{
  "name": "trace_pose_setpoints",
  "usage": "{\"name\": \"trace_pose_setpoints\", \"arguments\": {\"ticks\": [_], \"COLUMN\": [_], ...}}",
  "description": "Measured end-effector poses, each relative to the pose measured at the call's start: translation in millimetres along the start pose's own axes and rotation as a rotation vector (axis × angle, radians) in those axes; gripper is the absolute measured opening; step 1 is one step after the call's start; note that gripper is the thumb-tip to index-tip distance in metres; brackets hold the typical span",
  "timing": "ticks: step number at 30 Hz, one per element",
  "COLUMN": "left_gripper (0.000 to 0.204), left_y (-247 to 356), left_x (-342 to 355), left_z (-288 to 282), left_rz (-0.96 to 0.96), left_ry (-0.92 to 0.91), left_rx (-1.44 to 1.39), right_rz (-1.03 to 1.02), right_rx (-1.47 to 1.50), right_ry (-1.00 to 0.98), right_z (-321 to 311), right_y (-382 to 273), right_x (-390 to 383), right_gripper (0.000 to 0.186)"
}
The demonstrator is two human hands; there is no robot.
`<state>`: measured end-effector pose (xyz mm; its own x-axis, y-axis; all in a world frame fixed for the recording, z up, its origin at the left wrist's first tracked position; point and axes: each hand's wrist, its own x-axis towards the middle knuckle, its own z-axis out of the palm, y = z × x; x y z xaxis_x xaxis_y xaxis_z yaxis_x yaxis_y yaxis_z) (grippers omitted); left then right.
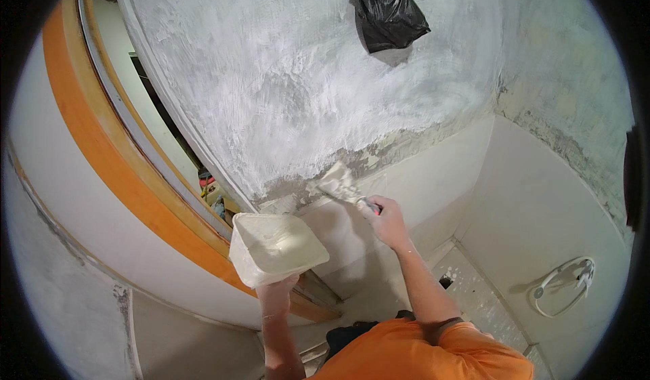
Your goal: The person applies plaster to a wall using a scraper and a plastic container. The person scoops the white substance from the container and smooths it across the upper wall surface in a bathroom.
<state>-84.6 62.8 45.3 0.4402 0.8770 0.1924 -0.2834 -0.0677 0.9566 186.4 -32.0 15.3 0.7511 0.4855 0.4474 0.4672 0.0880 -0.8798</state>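
My left hand (276,297) is closed under a white square plastic tub (247,261), holding it up near the door frame. Some pale plaster lies inside the tub, whose open top faces up. In my right hand (390,224) is the handle of a putty knife (344,185), its wide blade coated with white plaster. The blade is at the lower edge of the plastered wall (284,109), over a rough bare grey strip (399,146) just above the smooth pale panel below. Whether the blade presses on the wall, I cannot tell.
A black plastic bag (389,15) hangs high on the wall. To the left runs an orange door frame (88,133) with a narrow opening beside it. A coiled white hose (542,295) hangs at the lower right. Plaster spots mark the floor (474,299) below.
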Motion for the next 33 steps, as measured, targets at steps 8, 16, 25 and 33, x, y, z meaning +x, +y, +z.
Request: {"name": "trace_pose_setpoints", "arguments": {"ticks": [8,16,25,33], "left_gripper": [0.069,0.061,0.067,0.051], "left_y": [-14.4,-20.5,-10.4,-52.1], "left_x": [-1.4,-1.4,-18.4,-12.7], "left_z": [-25.7,-15.1,-9.3,-33.5], "left_rz": [0.019,0.039,-0.009,0.204], "left_ry": [0.018,-0.066,-0.125,-0.193], "left_rx": [-0.013,0.14,0.08,0.328], "right_rz": [0.369,0.629,0.514,0.215], "right_rx": [0.28,1.144,0.884,0.498], "right_ry": [-0.418,-0.903,-0.839,-0.826], "right_z": [-17.2,-22.7,-39.9,-68.5], "right_y": [-60.0,-30.4,-78.0,-99.5], "right_x": [19.9,-39.6,-50.8,-73.6], "right_gripper": [0.038,0.058,0.061,0.049]}}
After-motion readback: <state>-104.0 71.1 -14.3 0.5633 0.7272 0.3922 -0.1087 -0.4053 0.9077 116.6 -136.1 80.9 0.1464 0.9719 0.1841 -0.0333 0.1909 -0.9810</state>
